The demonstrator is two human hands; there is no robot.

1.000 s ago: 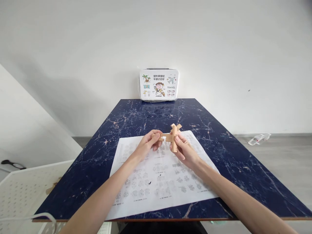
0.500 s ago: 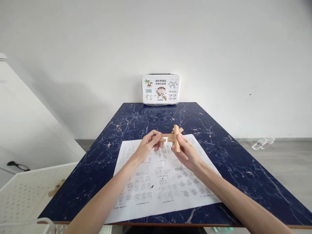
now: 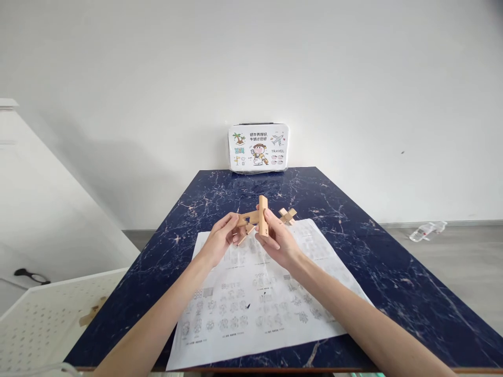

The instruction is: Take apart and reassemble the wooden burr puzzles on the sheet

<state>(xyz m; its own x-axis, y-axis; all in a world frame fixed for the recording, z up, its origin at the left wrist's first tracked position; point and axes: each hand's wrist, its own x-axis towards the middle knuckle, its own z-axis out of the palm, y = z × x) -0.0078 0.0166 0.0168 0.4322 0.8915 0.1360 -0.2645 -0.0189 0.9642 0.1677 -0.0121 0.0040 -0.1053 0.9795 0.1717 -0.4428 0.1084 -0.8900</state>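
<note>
Black object [image 3: 31, 276]: well left of the printed sheet [image 3: 220, 345], which is my landmark; I cannot make out its use.
Basket [image 3: 37, 327]: white, perforated, left of the sheet and beyond the table's side edge.
Wooden scraps [image 3: 92, 311]: inside the basket, left of the sheet, partly hidden from me by the table.
Table [image 3: 346, 209]: dark blue with pale veining, beneath the sheet.
Left hand [image 3: 222, 235]: above the sheet's far left part, thumb and fingers narrowed in a pinch on one end of the notched piece.
Notched piece [image 3: 254, 215]: pale wood, above the sheet's far part, spanning from left hand to right, its cut-out visible to me.
Slanted piece [image 3: 244, 236]: above the sheet, below the notched piece; I cannot tell whether it is held.
Case [image 3: 258, 149]: white, cartoon-printed, standing well beyond the sheet against the wall.
Bar [image 3: 263, 217]: wood, near upright above the sheet, small dark mark at its lower end.
Right hand [image 3: 281, 241]: above the sheet, closed around the bar.
Crossed pieces [image 3: 290, 214]: wood, at the sheet's far edge.
Clear plastic item [image 3: 427, 230]: on the floor, well right of the sheet.
</note>
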